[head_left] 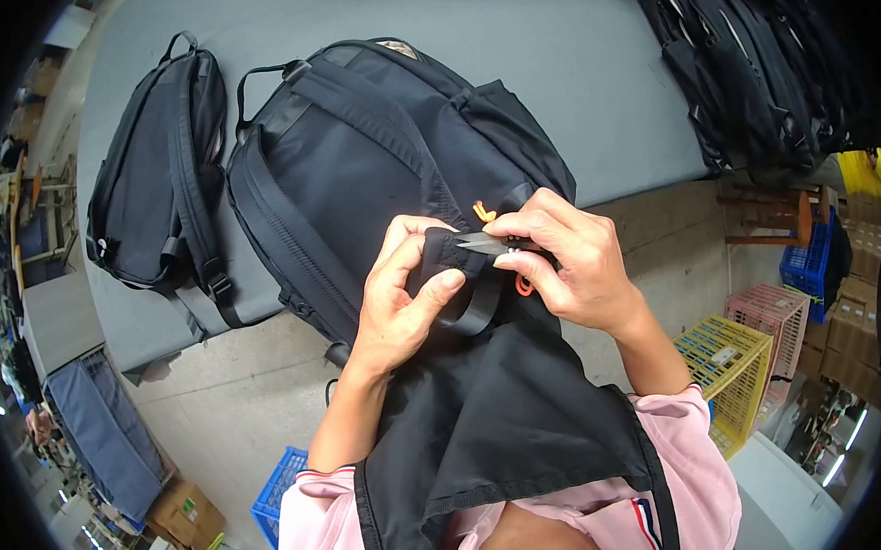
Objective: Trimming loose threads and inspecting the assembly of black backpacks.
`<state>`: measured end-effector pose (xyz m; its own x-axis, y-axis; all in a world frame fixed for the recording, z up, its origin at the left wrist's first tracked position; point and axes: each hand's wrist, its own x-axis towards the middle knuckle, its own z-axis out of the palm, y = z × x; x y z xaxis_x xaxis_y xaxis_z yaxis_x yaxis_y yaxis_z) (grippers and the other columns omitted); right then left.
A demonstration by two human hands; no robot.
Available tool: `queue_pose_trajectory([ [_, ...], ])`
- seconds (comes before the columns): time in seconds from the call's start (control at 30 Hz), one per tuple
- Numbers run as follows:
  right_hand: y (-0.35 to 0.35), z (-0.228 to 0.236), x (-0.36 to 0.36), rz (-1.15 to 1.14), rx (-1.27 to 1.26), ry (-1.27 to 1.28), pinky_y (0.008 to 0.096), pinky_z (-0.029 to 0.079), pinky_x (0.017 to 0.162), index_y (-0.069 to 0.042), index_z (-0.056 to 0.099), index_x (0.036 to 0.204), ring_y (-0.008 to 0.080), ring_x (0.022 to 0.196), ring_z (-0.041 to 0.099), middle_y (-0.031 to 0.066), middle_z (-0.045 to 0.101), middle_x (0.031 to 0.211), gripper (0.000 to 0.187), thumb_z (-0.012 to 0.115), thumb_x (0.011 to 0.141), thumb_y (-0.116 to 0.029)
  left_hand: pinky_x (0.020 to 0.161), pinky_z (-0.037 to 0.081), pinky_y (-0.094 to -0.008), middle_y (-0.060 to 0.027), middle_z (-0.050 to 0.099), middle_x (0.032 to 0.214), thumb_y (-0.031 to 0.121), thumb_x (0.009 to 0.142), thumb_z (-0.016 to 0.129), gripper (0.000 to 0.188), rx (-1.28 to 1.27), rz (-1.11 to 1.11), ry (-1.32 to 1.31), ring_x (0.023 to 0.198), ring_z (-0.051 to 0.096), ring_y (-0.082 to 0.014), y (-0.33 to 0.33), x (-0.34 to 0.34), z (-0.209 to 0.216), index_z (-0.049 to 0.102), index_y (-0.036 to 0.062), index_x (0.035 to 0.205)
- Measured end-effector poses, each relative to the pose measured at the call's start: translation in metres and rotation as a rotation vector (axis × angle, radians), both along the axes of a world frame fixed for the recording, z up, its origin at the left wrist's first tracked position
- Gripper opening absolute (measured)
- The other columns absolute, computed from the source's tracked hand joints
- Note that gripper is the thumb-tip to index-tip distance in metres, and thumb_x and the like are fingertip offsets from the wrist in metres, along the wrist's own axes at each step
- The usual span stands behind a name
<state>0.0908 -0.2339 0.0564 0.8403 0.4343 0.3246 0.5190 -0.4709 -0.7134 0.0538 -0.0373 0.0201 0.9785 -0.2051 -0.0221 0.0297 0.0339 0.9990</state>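
Note:
A black backpack [352, 158] lies on the grey table in front of me, its shoulder straps facing up. My left hand [397, 298] pinches a black strap piece [441, 260] between thumb and fingers at the pack's near side. Thread snips [479, 243] with pointed metal blades are held in my right hand [571, 256]. Their tips lie over the strap piece, close to my left fingers; whether the blades touch a thread is too small to tell. Beside the snips an orange cord [484, 212] shows, partly hidden by my right hand.
On the table [578, 45], a slimmer black bag [150, 164] lies at the left and several black backpacks [754, 82] are piled far right. Yellow [722, 351] and pink crates [768, 319] stand right of me, a blue crate [279, 489] at lower left. My black apron [533, 407] hangs below my hands.

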Motion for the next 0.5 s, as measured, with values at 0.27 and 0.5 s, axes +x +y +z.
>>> queue_pose_trajectory([
  [0.27, 0.0053, -0.0011, -0.0036, -0.017, 0.003, -0.004, 0.0262, 0.042, 0.045, -0.004, 0.065, 0.091, 0.0154, 0.049, 0.052, 0.0067, 0.057, 0.071, 0.023, 0.070, 0.069, -0.002, 0.086, 0.039, -0.0281, -0.0088, 0.050, 0.105, 0.018, 0.082, 0.064, 0.028, 0.007, -0.004, 0.002, 0.098, 0.049, -0.0183, 0.0002, -0.0011, 0.0005, 0.059, -0.0032, 0.099],
  [0.5, 0.0079, -0.0053, -0.0050, -0.051, 0.038, -0.051, 0.0261, 0.042, 0.045, -0.003, 0.065, 0.090, 0.0145, 0.049, 0.054, 0.0061, 0.057, 0.071, 0.021, 0.069, 0.070, -0.001, 0.087, 0.038, -0.0280, -0.0088, 0.050, 0.105, 0.015, 0.081, 0.065, 0.027, -0.024, -0.007, 0.000, 0.098, 0.049, -0.0183, -0.0008, -0.0019, -0.0015, 0.059, -0.0041, 0.099],
])
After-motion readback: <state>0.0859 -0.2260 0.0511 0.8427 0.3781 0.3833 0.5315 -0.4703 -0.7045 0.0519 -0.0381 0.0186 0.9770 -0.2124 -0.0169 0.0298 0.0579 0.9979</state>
